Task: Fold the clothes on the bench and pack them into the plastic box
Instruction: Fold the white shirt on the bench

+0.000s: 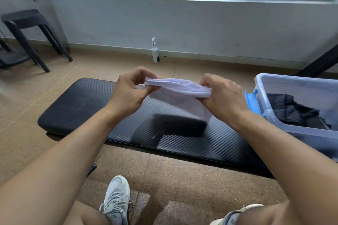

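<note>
A small pale lilac garment (180,95) hangs in the air above the black padded bench (87,107). My left hand (130,89) pinches its left top corner and my right hand (222,93) grips its right top corner, so the cloth is stretched between them and droops down blurred. To the right stands the clear plastic box (274,113) with a blue latch. Dark mesh clothes (292,111) lie inside it.
A white pump bottle (155,53) stands on the floor by the wall beyond the bench. A black stool (27,29) is at the far left. A dark table leg (321,64) slants at the right. My shoes (117,201) are on the floor below.
</note>
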Available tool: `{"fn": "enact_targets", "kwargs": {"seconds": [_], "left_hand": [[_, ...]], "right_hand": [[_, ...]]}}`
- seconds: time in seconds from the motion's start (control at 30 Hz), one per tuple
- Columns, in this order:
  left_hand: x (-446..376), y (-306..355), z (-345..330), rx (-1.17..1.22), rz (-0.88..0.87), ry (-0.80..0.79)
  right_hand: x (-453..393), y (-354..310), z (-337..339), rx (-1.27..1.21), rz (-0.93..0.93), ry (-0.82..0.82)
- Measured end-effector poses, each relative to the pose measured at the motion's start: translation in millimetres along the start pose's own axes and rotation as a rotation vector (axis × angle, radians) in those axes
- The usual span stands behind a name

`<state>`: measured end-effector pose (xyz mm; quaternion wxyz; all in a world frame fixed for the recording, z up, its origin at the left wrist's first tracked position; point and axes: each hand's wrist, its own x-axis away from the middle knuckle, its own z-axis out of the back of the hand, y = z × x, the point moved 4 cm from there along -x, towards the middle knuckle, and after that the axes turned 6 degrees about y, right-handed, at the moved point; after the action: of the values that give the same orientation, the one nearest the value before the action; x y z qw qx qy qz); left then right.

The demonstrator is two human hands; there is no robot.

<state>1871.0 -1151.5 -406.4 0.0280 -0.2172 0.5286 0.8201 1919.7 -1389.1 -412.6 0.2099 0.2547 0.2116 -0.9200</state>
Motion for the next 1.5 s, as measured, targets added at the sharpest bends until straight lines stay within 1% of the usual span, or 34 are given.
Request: {"fn": "enact_targets", "kwargs": {"seconds": [0.03,0.07,0.1,0.13,0.17,0.2,0.27,0.3,0.33,0.37,0.4,0.47,0.53,0.6,0.63,0.73,0.77,0.8,0.9,1.0,1.1,1.13,1.2,1.27,1.3,1.33,1.4,1.43,1.5], "left_hand": [[0.0,0.1,0.6,-0.046,-0.047,0.005],[1.3,-0.5,1.1,-0.095,-0.068,0.0],[2.9,-4.2,1.4,-0.156,-0.066,-0.013],[5.5,-9.0,0.0,-0.229,-0.049,-0.046],[8.8,-15.6,-2.9,-0.331,-0.025,-0.114],[13.3,-23.8,-7.6,-0.456,0.006,-0.225],[25.0,-42.3,-16.7,-0.672,0.103,-0.516],[30.8,-50.1,-19.3,-0.718,0.159,-0.645],[35.0,-54.0,-20.7,-0.728,0.2,-0.722],[36.1,-55.1,-21.1,-0.716,0.217,-0.735],[35.0,-52.8,-21.5,-0.689,0.211,-0.696],[29.8,-46.4,-24.4,-0.636,0.16,-0.563],[27.5,-41.4,-31.9,-0.586,0.11,-0.469],[31.7,-41.8,-44.4,-0.604,0.075,-0.472],[36.1,-44.3,-52.3,-0.633,0.071,-0.516],[55.4,-52.2,-81.7,-0.67,0.099,-0.711],[62.0,-55.1,-92.2,-0.692,0.103,-0.764],[66.9,-58.7,-100.5,-0.715,0.107,-0.793],[71.1,-66.0,-110.7,-0.751,0.132,-0.789],[67.4,-72.1,-109.0,-0.797,0.064,-0.859],[58.4,-71.1,-103.3,-0.742,0.001,-0.956],[54.9,-68.8,-100.7,-0.714,-0.029,-0.988],[47.9,-63.9,-93.5,-0.721,-0.087,-1.025],[40.5,-62.2,-84.1,-0.778,-0.147,-0.96],[37.6,-63.3,-78.7,-0.789,-0.162,-0.896],[35.5,-65.6,-72.6,-0.769,-0.144,-0.833],[33.0,-69.2,-58.4,-0.651,-0.043,-0.725],[32.6,-70.6,-52.2,-0.598,-0.008,-0.689],[35.0,-68.6,-46.0,-0.564,-0.006,-0.684]], "right_hand": [[0.6,-1.7,2.3,0.018,0.041,0.077],[1.2,-1.4,1.6,0.037,0.074,0.096],[3.0,-1.6,-0.2,0.071,0.099,0.06],[7.3,-1.3,-5.5,0.121,0.117,-0.025],[13.7,-1.7,-12.1,0.179,0.132,-0.155],[21.7,-1.5,-19.8,0.223,0.142,-0.326],[43.7,-3.7,-35.0,0.239,0.153,-0.729],[54.0,-5.3,-39.1,0.222,0.149,-0.888],[59.3,-6.8,-38.8,0.195,0.146,-0.976],[58.9,-7.5,-35.1,0.171,0.142,-0.993],[55.2,-7.0,-30.1,0.16,0.138,-0.965],[45.1,-4.0,-20.5,0.167,0.134,-0.844],[37.6,-0.2,-18.2,0.154,0.097,-0.721],[36.0,3.5,-25.6,0.145,0.065,-0.676],[37.2,5.8,-32.1,0.153,0.064,-0.7],[43.3,13.8,-50.1,0.199,0.07,-0.87],[44.6,15.5,-53.2,0.214,0.074,-0.901],[45.1,15.8,-54.5,0.228,0.076,-0.912],[48.3,7.6,-52.8,0.268,0.096,-0.96],[56.1,-9.8,-46.0,0.265,0.148,-1.059],[67.7,-24.9,-42.6,0.18,0.192,-1.171],[71.5,-29.4,-41.7,0.118,0.198,-1.2],[75.9,-37.3,-38.1,-0.082,0.176,-1.23],[71.9,-39.3,-31.5,-0.235,0.16,-1.17],[68.6,-37.4,-28.3,-0.247,0.167,-1.115],[65.9,-33.7,-26.5,-0.212,0.179,-1.048],[66.8,-26.2,-27.9,-0.087,0.216,-0.955],[71.9,-24.9,-31.1,-0.049,0.231,-0.952],[87.5,-27.1,-39.7,0.008,0.284,-0.965]]}}
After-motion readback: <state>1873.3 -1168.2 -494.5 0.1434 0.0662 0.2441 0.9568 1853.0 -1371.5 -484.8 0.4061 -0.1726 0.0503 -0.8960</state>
